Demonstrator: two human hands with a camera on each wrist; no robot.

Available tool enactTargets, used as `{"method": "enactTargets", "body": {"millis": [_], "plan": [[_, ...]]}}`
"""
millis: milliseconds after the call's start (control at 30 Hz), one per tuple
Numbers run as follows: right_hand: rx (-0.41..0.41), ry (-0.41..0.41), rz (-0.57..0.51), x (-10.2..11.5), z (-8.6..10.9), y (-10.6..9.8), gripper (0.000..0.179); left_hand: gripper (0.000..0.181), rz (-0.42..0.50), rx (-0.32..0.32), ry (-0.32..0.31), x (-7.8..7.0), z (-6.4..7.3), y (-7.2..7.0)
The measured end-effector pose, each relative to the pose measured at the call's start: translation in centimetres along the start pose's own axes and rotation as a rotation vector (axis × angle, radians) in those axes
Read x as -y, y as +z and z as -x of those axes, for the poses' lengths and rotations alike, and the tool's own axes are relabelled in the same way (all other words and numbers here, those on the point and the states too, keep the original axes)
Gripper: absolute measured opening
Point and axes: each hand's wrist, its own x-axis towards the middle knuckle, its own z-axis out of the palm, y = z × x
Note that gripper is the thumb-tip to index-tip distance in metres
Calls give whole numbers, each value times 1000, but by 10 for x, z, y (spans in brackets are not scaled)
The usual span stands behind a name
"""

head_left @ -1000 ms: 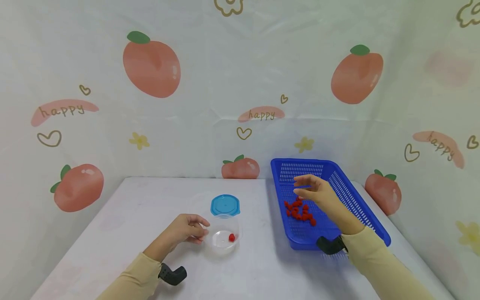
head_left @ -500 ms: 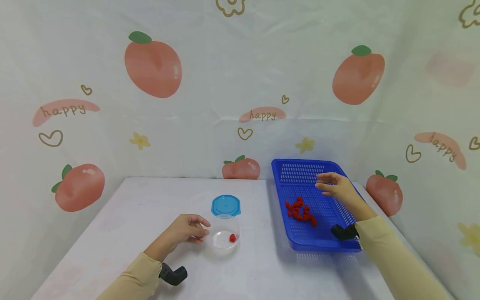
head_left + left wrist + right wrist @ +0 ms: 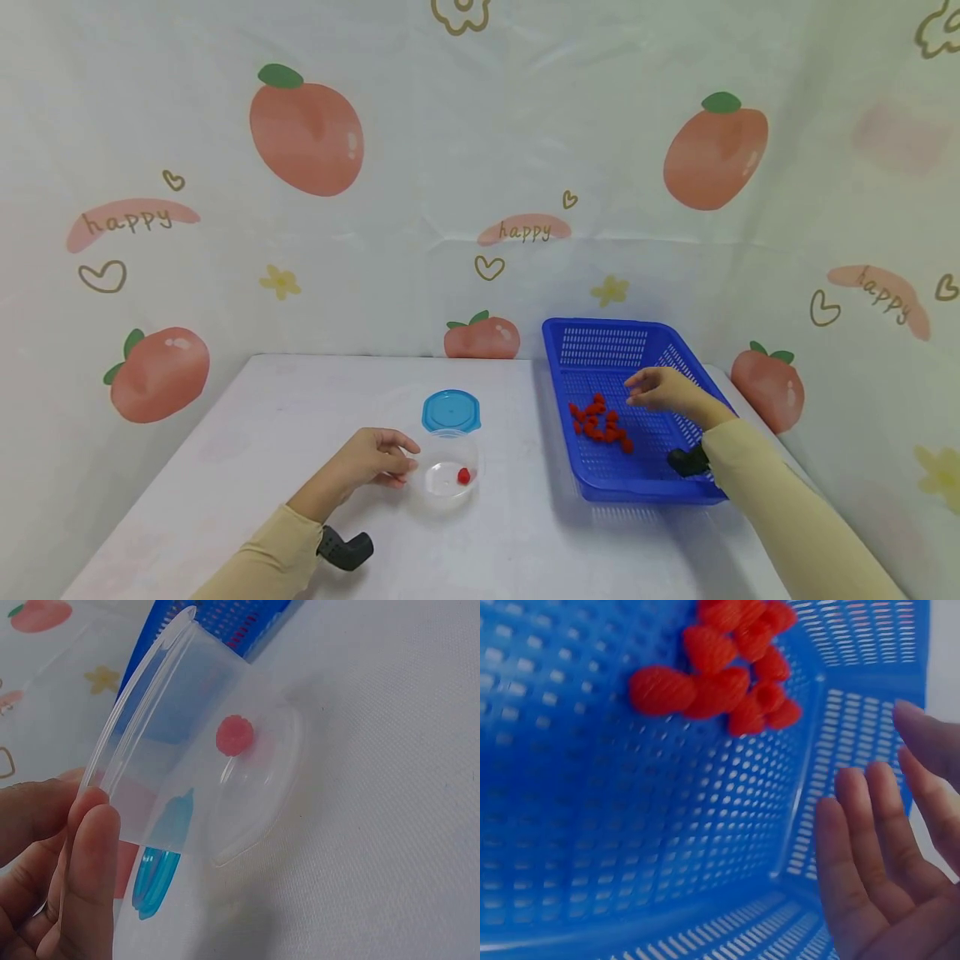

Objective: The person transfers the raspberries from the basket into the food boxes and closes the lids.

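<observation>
A clear round plastic tub (image 3: 442, 500) stands on the table with one raspberry (image 3: 464, 476) inside, also seen through its wall in the left wrist view. My left hand (image 3: 367, 458) pinches the tub's left rim between thumb and fingers (image 3: 94, 847). Over the right part of the blue basket (image 3: 585, 482) hovers my right hand (image 3: 667, 390), fingers apart and holding nothing. Below and left of it, several red raspberries (image 3: 597, 423) lie in a loose heap on the basket floor. In the right wrist view the fingers (image 3: 844, 862) are extended, apart from the raspberries (image 3: 712, 694).
A blue lid (image 3: 451, 412) lies flat on the white table (image 3: 300, 400) just behind the tub. The basket's raised, slotted walls rim the right side of the table. A fruit-printed cloth (image 3: 397, 208) hangs behind the table.
My right hand has moved right above the basket, away from the raspberries, then dropped a little. The left hand and the tub have stayed in place.
</observation>
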Motion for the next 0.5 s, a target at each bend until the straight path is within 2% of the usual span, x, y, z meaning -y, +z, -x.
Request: {"method": "enactTargets", "body": {"millis": [167,333,500], "plan": [[102,34,23,-4,-5,4,32,33,-6,-13,-15,1,0,0],[197,103,13,-12,-7,10,28,34,0,-6,-6,0,1,-1],[241,187,-5,-16,-7,13,25,36,4,2,7,-1,2,0]]}}
